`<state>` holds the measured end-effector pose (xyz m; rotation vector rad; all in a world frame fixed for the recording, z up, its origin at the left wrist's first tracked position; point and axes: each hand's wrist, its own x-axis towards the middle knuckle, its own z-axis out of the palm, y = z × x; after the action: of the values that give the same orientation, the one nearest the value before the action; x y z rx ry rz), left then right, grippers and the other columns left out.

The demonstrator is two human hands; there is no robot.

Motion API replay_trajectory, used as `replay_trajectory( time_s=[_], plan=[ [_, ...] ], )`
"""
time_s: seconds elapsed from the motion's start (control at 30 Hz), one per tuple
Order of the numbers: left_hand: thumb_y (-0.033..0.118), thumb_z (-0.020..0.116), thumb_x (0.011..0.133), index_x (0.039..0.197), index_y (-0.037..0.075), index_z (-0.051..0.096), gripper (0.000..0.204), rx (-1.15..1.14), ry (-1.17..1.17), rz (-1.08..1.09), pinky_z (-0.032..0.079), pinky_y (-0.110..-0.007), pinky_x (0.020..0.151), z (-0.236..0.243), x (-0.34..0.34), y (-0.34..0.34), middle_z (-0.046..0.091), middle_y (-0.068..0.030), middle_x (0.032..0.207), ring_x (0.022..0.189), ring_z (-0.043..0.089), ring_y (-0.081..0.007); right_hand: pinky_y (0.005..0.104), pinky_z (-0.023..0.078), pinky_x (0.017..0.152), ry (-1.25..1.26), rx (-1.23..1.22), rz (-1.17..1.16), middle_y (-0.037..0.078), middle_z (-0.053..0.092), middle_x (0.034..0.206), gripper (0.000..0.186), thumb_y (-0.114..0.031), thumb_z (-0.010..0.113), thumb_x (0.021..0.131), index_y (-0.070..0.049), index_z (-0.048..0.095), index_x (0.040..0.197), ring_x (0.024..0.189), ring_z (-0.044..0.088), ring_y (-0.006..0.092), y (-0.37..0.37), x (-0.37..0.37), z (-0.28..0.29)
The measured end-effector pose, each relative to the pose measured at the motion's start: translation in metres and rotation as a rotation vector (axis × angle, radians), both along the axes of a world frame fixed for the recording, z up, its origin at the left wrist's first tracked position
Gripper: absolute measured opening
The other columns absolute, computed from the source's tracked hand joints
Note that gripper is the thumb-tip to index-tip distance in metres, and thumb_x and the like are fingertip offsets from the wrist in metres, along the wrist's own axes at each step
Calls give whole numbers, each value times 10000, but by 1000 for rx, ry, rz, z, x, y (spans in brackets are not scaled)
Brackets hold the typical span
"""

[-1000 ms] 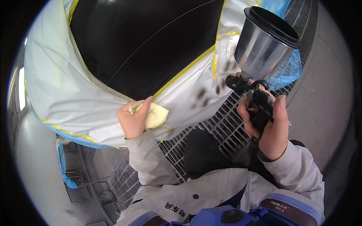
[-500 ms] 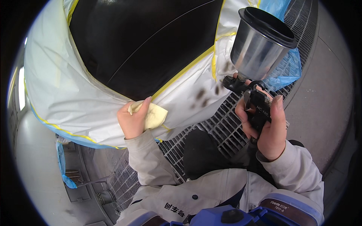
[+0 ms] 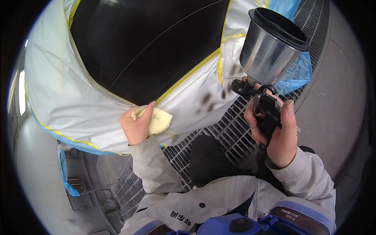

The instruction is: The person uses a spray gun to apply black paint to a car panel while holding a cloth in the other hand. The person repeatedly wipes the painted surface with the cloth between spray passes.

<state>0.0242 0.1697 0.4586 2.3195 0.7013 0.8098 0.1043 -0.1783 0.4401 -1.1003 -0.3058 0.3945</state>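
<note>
My left hand (image 3: 137, 126) is closed round a pale yellow cloth (image 3: 159, 120), at the lower edge of a glossy black panel (image 3: 149, 43). White masking film (image 3: 105, 117) with yellow tape surrounds that panel. On the right, my right hand (image 3: 280, 133) grips the black handle of a spray gun (image 3: 269, 111). A shiny metal cup (image 3: 268, 51) with a dark rim stands tilted on top of the gun. The gun's nozzle end points left, toward the film, where several dark smudges (image 3: 207, 100) show.
A metal floor grating (image 3: 229, 143) lies beneath me and runs up the right. Blue plastic sheet (image 3: 295, 74) hangs behind the cup. At the lower left are a blue strip (image 3: 64, 172) and pipework (image 3: 109, 205). A blue mask (image 3: 235, 225) fills the bottom edge.
The view has shifted slightly, and the panel and film sit a little further left. Both hands keep the same hold on the cloth and the spray gun.
</note>
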Motion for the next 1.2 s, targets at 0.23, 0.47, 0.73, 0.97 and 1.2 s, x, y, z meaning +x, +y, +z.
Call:
replay_trajectory(
  time_s=[0.23,0.47,0.73,0.97,1.2],
  plan=[
    [168,929,835,791,-49,770,272,-10,-7,-7,482,-280,593,0,0,0,716,-41,681,615,589,-82,227,300,498,-1,-5,6,25,579,803,909,-732,302,1061,48,565,1446,531,408,49,-1,0,-2],
    [165,931,836,796,-44,775,263,-12,-7,-1,482,-275,598,-1,0,0,719,-38,693,623,591,-80,229,299,499,1,15,19,38,586,810,906,-733,319,1061,46,558,1456,532,410,49,-1,1,-5],
    [157,929,836,794,-42,773,257,-39,11,9,485,-279,600,0,0,1,716,-35,691,621,590,-81,226,300,500,1,13,16,39,586,814,911,-734,312,1064,46,550,1471,531,404,48,0,2,-3],
    [151,930,832,780,-43,765,260,-24,0,1,483,-278,594,1,0,-1,712,-35,688,619,589,-82,226,298,501,15,45,22,38,580,811,910,-735,316,1065,45,550,1470,531,401,46,2,4,-4],
    [151,931,832,779,-44,764,263,-19,-4,15,480,-276,593,0,1,-1,709,-33,687,617,585,-80,224,295,493,-2,23,22,30,578,807,913,-744,302,1060,44,572,1432,524,397,42,-1,6,-3]
  ],
)
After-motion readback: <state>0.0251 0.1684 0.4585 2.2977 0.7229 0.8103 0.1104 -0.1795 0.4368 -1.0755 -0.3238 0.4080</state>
